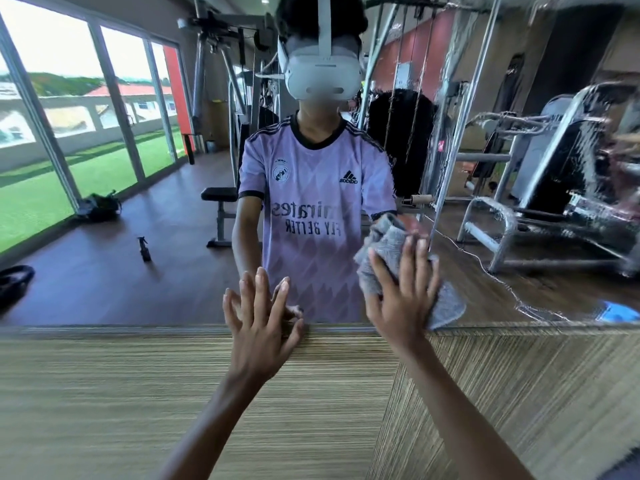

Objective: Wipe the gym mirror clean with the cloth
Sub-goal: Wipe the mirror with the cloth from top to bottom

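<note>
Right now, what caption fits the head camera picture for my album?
Right hand presses a grey cloth on the streaky gym mirror; left hand spread beside.

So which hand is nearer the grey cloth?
Right. The right hand lies flat on the cloth, pressing it to the mirror; the left hand is apart, to its left.

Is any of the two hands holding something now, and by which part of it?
The right hand presses the grey cloth flat to the mirror, straight fingers over its middle; no grip. The left hand holds nothing.
</note>
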A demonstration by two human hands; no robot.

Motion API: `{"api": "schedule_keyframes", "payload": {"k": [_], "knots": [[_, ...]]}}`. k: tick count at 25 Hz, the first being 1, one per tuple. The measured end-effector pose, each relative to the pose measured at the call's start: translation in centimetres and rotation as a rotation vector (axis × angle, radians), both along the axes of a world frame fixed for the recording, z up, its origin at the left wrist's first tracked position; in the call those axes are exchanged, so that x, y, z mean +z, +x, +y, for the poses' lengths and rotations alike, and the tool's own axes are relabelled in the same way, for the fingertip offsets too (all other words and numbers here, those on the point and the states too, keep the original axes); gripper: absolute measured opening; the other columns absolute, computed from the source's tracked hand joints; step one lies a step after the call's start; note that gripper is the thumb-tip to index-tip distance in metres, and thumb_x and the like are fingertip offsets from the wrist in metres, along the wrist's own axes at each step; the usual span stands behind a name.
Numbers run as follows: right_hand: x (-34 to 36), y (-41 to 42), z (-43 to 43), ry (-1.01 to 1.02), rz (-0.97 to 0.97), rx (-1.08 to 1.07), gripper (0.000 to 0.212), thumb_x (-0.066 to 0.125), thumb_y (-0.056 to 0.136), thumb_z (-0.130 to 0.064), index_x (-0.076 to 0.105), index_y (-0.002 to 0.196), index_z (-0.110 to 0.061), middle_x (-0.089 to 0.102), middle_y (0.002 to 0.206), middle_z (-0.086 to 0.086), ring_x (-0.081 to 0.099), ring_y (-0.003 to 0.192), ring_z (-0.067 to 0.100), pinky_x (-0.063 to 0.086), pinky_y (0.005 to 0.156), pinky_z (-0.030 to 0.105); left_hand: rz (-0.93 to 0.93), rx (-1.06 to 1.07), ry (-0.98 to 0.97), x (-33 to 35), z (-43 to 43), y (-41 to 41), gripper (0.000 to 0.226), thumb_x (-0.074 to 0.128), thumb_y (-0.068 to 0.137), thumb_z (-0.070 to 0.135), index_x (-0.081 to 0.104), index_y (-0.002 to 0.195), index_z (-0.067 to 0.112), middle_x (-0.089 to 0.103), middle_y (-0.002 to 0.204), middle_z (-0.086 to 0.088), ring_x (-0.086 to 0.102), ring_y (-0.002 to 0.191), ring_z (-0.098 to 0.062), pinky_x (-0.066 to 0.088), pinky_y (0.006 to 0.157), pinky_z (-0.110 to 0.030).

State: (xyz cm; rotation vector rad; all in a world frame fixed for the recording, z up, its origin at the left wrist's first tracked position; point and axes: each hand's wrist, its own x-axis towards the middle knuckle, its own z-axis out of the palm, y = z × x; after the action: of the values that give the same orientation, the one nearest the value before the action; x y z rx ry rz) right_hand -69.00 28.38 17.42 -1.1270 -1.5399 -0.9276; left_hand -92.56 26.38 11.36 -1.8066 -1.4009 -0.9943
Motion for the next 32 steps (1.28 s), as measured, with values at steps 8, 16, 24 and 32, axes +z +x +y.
{"api": "schedule_keyframes", "payload": {"k": [8,16,24,32], "knots": [[-2.5,3.8,-1.0,-0.069,-0.207,0.003,0.041,0.031,0.105,-0.041,0.059,0.132,-0.028,0.015,0.165,0.002,0.017,0.151,0.027,0.018,0.118,0.05,-0.031,-0.008,0.147,6.9,2.1,0.5,0.078,0.049,0.094,0.053,0.019,0.157,0.021,-0.007,0.165,-0.015,-0.002,0.153,-0.035,0.003,0.118,-0.061],[-3.8,-2.8,-1.3,-0.096,-0.206,0.065,0.04,0.033,0.105,-0.04,0.066,0.126,-0.029,0.014,0.165,0.002,0.018,0.151,0.026,0.017,0.12,0.048,-0.073,-0.025,0.24,6.7,3.1,1.4,0.073,0.053,0.094,0.051,0.029,0.155,0.018,-0.003,0.166,-0.014,0.005,0.153,-0.034,0.012,0.116,-0.062],[0.7,-6.2,-0.4,-0.074,0.173,0.054,0.043,0.029,0.104,-0.042,0.046,0.14,-0.027,0.007,0.166,-0.001,0.01,0.152,0.023,0.007,0.122,0.047,-0.081,-0.028,0.325,6.4,3.7,1.5,0.068,0.051,0.096,0.049,0.033,0.154,0.02,0.005,0.166,-0.015,0.01,0.153,-0.033,0.014,0.117,-0.061],[-0.9,-2.4,-0.5,-0.067,0.411,0.014,0.05,0.041,0.095,-0.03,0.041,0.144,-0.027,0.006,0.165,0.001,0.008,0.152,0.023,0.01,0.12,0.052,-0.086,-0.041,0.381,6.3,4.0,1.5,0.067,0.054,0.093,0.046,0.036,0.153,0.02,0.011,0.165,-0.015,0.015,0.151,-0.034,0.015,0.119,-0.059]]}}
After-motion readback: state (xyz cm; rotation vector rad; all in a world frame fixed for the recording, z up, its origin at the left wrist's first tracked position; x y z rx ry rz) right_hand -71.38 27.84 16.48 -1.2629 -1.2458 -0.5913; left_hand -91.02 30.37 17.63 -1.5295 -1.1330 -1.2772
